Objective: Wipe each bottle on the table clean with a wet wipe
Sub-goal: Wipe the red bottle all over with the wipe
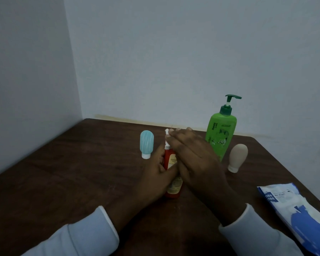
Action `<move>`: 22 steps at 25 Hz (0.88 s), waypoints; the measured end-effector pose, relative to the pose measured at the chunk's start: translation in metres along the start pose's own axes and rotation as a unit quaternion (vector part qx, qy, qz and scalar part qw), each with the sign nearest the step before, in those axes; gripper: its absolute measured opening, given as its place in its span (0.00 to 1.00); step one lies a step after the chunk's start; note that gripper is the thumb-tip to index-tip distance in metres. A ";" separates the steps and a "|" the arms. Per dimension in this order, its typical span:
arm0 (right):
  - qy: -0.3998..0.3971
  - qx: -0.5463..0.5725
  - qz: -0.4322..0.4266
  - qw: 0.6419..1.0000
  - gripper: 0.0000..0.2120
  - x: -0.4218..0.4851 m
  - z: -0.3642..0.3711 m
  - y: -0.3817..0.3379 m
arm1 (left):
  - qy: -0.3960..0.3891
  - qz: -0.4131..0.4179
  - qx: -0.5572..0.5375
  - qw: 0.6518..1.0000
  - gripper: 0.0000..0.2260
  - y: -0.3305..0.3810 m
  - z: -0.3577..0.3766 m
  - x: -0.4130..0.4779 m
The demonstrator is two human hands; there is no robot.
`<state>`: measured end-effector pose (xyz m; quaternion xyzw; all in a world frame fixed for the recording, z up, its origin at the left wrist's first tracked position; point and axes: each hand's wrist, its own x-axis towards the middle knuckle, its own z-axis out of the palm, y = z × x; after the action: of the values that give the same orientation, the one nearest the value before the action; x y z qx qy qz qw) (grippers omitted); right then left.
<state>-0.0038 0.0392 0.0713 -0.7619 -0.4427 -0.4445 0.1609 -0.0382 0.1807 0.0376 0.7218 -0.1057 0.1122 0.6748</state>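
Observation:
A red bottle (171, 183) with a yellow label stands upright on the dark wooden table (81, 172). My left hand (155, 174) grips its body from the left. My right hand (190, 156) lies over the bottle's top with fingers straight, pressing a white wet wipe (167, 133) against the upper part; only a small bit of wipe shows past the fingertips. A light blue bottle (146, 144) stands cap-down to the left. A green pump bottle (221, 130) and a beige bottle (237, 157), cap-down, stand to the right.
A blue and white pack of wet wipes (299, 213) lies at the table's right front edge. Walls close off the table at the back and on the left. Bare tabletop lies to the left of the hands.

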 end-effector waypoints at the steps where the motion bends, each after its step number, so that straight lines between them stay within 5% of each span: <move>1: 0.006 -0.002 0.008 1.000 0.20 -0.001 -0.001 0.003 | 0.000 0.003 0.001 1.000 0.19 0.000 0.000 0.000; 5: 0.071 0.007 0.089 0.993 0.15 -0.005 -0.007 0.015 | 0.010 0.009 0.000 1.000 0.17 -0.001 0.002 0.004; 11: -0.015 0.007 -0.008 1.000 0.19 0.003 0.004 0.004 | 0.017 -0.006 0.001 1.000 0.21 -0.005 0.000 0.003; 17: 0.073 0.013 0.085 0.994 0.15 -0.007 -0.005 0.015 | 0.008 0.002 0.003 1.000 0.17 -0.001 0.001 0.003; 22: -0.001 -0.004 -0.008 1.000 0.19 0.000 0.005 0.003 | -0.001 -0.004 0.009 1.000 0.20 -0.001 -0.001 0.002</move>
<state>0.0018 0.0408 0.0691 -0.7594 -0.4476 -0.4466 0.1535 -0.0362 0.1816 0.0374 0.7280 -0.1025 0.1099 0.6689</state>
